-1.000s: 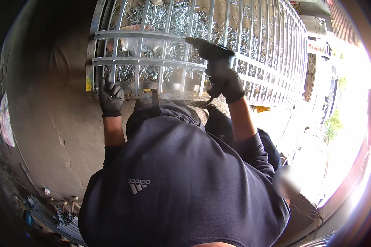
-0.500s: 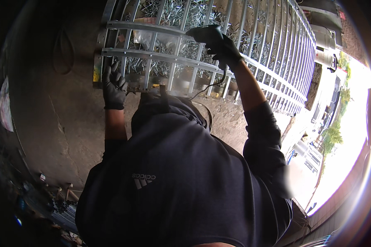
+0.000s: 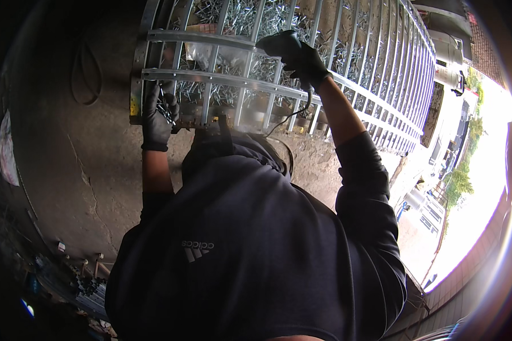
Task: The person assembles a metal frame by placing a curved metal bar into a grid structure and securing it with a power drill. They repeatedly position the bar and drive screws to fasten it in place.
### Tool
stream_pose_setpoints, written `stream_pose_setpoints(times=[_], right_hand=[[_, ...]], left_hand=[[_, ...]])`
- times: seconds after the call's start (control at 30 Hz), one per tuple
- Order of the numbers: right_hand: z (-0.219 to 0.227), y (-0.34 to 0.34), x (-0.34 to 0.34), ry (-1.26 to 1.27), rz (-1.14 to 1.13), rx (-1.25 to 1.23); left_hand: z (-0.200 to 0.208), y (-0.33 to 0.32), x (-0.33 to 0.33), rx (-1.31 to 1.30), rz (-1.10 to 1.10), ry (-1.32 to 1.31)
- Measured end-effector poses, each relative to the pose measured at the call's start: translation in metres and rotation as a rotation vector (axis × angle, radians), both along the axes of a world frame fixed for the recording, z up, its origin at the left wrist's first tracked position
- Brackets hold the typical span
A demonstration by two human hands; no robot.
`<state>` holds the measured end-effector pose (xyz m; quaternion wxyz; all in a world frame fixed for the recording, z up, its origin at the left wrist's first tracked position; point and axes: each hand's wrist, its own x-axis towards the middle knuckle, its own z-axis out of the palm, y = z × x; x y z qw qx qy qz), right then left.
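Observation:
My left hand [image 3: 158, 117], in a dark glove, is closed loosely around several thin metal pins [image 3: 165, 108] that look like rivets. It is at the left end of a silvery metal frame [image 3: 210, 76], just below the nearer long rail. My right hand [image 3: 308, 65], gloved too, grips a dark pistol-shaped power tool [image 3: 281, 44]. A cord [image 3: 290, 118] runs from the tool back toward my body. The tool's front points left, over the farther long rail, and I cannot tell whether its tip touches the metal.
Loose metal pins [image 3: 242, 20] lie heaped under the frame's crossbars. Among them is a clear plastic bag [image 3: 198, 52]. A looped hose or cable [image 3: 87, 77] lies on the floor at left. Metal parts [image 3: 91, 284] are at the lower left, and bright daylight enters at right.
My left hand's fingers have shifted, and the pins in it show more plainly. The right hand and power tool have moved slightly up and turned a little.

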<state>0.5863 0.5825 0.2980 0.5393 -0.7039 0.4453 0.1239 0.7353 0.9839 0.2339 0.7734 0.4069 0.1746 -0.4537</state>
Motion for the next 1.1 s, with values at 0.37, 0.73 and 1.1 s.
stream_pose_setpoints(times=[0.37, 0.73, 1.1], right_hand=[[0.011, 0.006, 0.01, 0.061, 0.06, -0.033], [0.005, 0.019, 0.044, 0.108, 0.274, -0.192], [0.005, 0.01, 0.052, 0.197, 0.589, -0.337]], left_hand=[[-0.006, -0.001, 0.005, 0.076, 0.044, -0.043], [-0.009, -0.142, 0.038, -0.019, -0.098, -1.303], [-0.003, -0.371, 0.032, 0.267, -0.729, -1.795]])
